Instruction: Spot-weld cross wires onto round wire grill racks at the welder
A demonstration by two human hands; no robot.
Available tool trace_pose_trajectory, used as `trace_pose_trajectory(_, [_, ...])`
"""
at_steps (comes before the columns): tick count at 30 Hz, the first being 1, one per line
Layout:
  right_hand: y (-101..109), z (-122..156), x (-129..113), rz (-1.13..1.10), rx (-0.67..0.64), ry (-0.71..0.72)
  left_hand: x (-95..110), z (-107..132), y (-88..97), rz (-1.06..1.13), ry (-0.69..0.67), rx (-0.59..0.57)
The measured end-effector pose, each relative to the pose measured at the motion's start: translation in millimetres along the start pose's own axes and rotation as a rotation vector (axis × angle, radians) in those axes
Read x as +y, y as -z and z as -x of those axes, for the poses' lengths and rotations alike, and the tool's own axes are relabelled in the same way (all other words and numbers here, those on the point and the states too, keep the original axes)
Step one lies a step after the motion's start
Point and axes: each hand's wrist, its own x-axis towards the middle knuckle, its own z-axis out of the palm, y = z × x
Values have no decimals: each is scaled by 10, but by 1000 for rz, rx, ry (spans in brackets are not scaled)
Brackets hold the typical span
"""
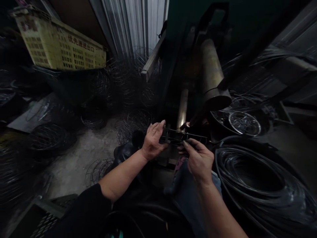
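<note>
My left hand [154, 140] is at the left end of a dark wire frame [196, 135], fingers stretched out and thumb apart from them. My right hand [200, 159] is closed in a pinch beside the frame's near side, with a thin wire apparently between thumb and fingers. The frame lies level at the end of a brass-coloured rod [183, 107] of a machine. Just behind it a copper-coloured tip [187, 124] shows. Dim light and blur hide the finer wires and where they touch.
A thick metal cylinder [212, 67] with a slanting dark bar juts out above right. Coiled wire [252, 195] fills a tub at my right, and a round metal bowl [244, 124] stands behind. A yellow crate [59, 44] is far left. Round wire racks [99, 170] lie on the floor.
</note>
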Motion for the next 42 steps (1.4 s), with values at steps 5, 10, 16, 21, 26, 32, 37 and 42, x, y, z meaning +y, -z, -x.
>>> trace_pose_trajectory(5, [-27,-12,-2,2,16,81,-37,30,-119,51,31,73])
trace_pose_trajectory(10, [-95,44,-6,27,24,151,-83,35,-111,29,-83,197])
trace_pose_trajectory(16, [-119,76,18,15,72,121,-109,17,-57,-14,-135,207])
trace_pose_trajectory(21, [-108,34,34,2,72,131,-131,-19,-143,33,-86,199])
trace_pose_trajectory(26, [-88,-45,41,18,65,163,-155,-85,-212,60,-110,242])
trace_pose_trajectory(32, [-81,-124,12,62,35,182,-174,-135,-242,125,-36,160])
trace_pose_trajectory(37, [-89,-135,-6,70,34,181,-176,-133,-262,168,-18,167])
trace_pose_trajectory(42, [-95,-160,-18,90,43,210,-171,-145,-256,191,-81,227])
